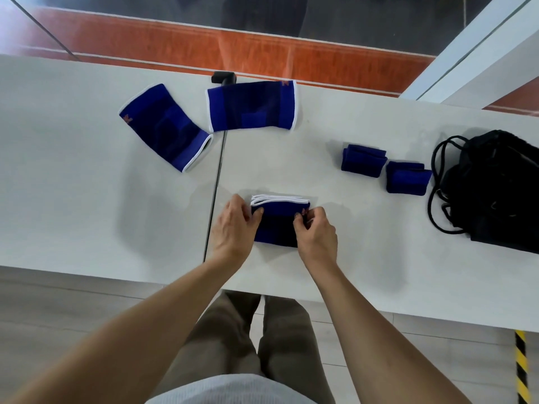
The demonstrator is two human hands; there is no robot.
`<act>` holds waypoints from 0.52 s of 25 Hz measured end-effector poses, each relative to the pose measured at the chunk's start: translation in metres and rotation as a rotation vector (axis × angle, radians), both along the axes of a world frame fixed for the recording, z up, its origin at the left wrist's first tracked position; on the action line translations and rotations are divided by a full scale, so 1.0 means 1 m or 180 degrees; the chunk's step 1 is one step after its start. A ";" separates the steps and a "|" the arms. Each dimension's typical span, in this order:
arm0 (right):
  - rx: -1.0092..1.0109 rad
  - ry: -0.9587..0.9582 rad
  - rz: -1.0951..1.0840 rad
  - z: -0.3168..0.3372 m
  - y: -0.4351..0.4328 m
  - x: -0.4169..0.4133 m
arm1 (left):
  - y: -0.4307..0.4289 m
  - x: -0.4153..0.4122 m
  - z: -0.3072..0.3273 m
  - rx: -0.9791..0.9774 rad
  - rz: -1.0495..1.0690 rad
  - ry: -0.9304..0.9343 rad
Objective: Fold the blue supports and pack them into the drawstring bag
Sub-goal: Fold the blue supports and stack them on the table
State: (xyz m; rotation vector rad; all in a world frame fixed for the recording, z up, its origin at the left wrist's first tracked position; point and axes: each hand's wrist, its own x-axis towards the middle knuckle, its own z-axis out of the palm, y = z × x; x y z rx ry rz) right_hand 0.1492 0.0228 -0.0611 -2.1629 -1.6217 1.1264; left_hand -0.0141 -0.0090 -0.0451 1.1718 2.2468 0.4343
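Note:
A folded blue support with white edging lies near the table's front edge. My left hand pinches its left side and my right hand pinches its right side. Two unfolded blue supports lie flat farther back: one tilted at the left, one in the middle. Two small folded blue supports sit to the right. The black drawstring bag lies at the far right, its cords looped beside it.
The white table has a seam running down its middle. A small black clamp sits at the back edge. Beyond the table is an orange floor strip. My legs are below the front edge.

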 end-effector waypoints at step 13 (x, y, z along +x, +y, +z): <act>0.1315 -0.0757 0.1721 -0.014 -0.046 0.012 | -0.018 -0.007 -0.024 -0.0183 -0.2107 0.0786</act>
